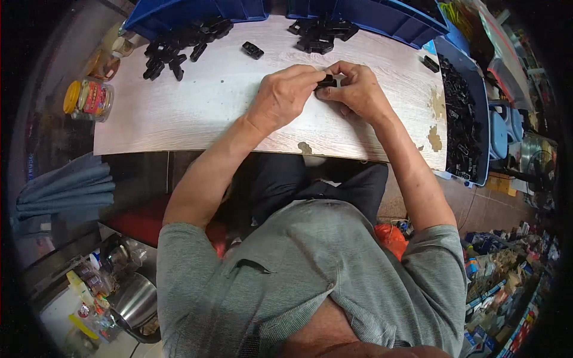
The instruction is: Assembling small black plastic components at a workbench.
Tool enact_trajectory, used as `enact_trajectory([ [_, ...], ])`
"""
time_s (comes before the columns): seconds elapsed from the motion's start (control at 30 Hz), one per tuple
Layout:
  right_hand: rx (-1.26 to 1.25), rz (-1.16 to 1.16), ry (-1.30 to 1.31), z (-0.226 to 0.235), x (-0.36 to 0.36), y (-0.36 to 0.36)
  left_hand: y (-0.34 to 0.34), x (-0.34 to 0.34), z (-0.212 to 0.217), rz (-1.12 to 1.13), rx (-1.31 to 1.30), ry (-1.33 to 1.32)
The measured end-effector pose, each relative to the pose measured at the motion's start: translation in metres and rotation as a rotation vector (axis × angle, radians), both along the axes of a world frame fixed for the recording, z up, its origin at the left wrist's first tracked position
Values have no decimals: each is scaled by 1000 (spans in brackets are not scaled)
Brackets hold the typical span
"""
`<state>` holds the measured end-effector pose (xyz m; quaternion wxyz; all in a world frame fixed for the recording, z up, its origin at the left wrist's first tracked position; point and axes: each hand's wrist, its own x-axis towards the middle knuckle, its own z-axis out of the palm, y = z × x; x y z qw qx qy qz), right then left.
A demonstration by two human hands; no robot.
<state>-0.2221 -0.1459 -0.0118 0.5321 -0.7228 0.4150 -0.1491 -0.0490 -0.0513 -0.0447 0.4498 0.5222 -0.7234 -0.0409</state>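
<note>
Between my two hands, over the middle of the table point(179, 119), is a small black plastic part point(326, 82). My left hand point(287, 95) grips its left side with closed fingers. My right hand point(356, 89) has thumb and fingers pinched on its right side. The fingers cover much of the part, so its exact kind does not show. A pile of similar black parts point(320, 36) lies just beyond my hands, and a larger pile point(179, 48) spreads at the far left. One loose black part point(252, 50) sits between the two piles.
Blue bins point(197, 12) line the table's far edge. On the right, a blue crate point(482, 131) is full of black parts, with another black part point(431, 64) near it. A jar with a yellow lid point(89, 99) stands by the left edge. Worn patches mark the tabletop.
</note>
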Motion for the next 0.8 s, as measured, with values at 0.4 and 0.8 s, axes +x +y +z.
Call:
enact_trajectory([
  [0.4, -25, -4, -12, 0, 0, 1, -2, -6, -1, 53, -24, -122],
  [0.8, -48, -3, 2, -7, 0, -2, -4, -9, -1, 37, -51, -220],
])
